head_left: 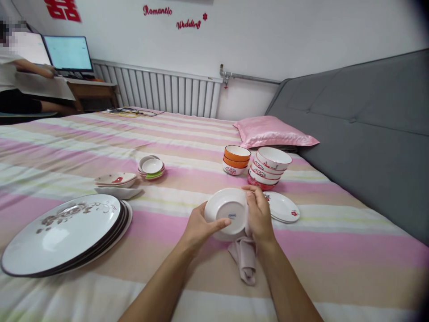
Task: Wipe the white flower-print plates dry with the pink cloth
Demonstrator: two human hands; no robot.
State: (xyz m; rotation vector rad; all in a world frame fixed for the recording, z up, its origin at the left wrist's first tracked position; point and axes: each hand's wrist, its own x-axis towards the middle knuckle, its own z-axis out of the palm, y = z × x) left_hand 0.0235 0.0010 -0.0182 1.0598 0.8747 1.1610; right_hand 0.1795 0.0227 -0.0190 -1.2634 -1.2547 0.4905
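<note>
Left hand (200, 226) half closed, thumb on underside of small plate (231, 203), fingers behind. Right hand (259, 212) curled, holding cloth (246, 264) at plate's right edge. Plate above bed (321, 277), near bowls (268, 169).

We face a white wall (301, 31), with red lettering (157, 10) reading "Romantic Wedding" toward eleven o'clock. Between ten and eleven we see a white ribbed radiator (154, 89), and at one a grey pipe (254, 78). At ten we have a wooden desk (92, 91) with two lit monitors (68, 52); at two, a pink pillow (275, 129); between two and three, a grey padded headboard (362, 112) edging the striped bed (321, 268)
</note>
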